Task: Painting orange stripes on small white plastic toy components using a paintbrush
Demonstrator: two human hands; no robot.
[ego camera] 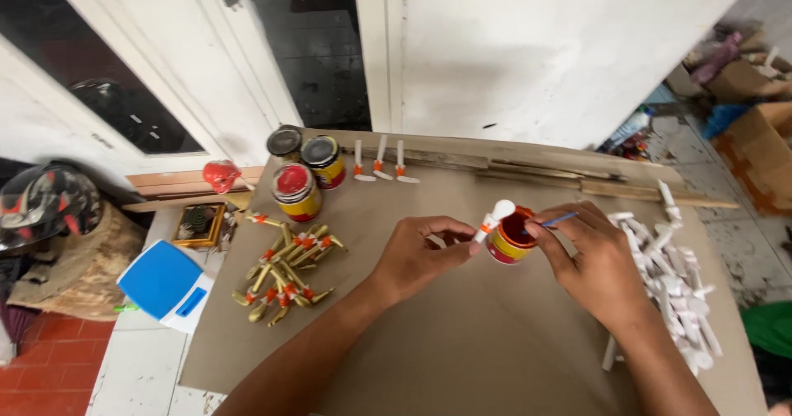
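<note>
My left hand [421, 255] pinches a small white peg-shaped piece [493, 218] with an orange band, held tilted over a small open tin of red paint [509, 236]. My right hand [596, 259] grips a thin blue-handled brush [554, 220] whose tip reaches into the tin. Both hands hover over a sheet of brown cardboard [462, 333]. A heap of unpainted white pieces [672, 288] lies just right of my right hand. A pile of gold pieces with orange bands [289, 272] lies to the left.
Three closed paint tins [299, 192] stand at the cardboard's back left, with three white pieces with orange bands [379, 162] standing behind. A blue and white scale [165, 284], a red cap [221, 175], a helmet [45, 202] and cardboard boxes [755, 86] surround the sheet.
</note>
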